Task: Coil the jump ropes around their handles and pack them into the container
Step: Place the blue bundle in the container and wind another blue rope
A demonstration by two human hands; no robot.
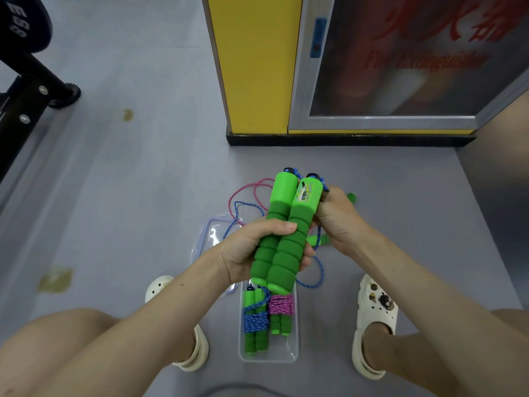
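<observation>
Head view: your left grip (257,250) clenched round paired green handles (286,202); your right grip (339,216), just right of them, pinching their blue rope (321,270). Below both grips, container (269,357) on floor (143,196) holds two coiled ropes (256,322). Loose pink rope (246,190) lies beyond left grip.

Pair of green foam handles (282,233), side by side and tilted, black caps uppermost, gripped at mid-length by the left hand (252,253). The right hand (337,216) pinches the blue rope (322,270) near the caps; the rest (uncoiled) trails to the floor. A pink rope (249,187) lies loose beyond. The clear container (269,358) on the floor holds two wound bundles lengthwise: blue-wound bundle (256,322) at left, pink-wound bundle (281,306) at right.
</observation>
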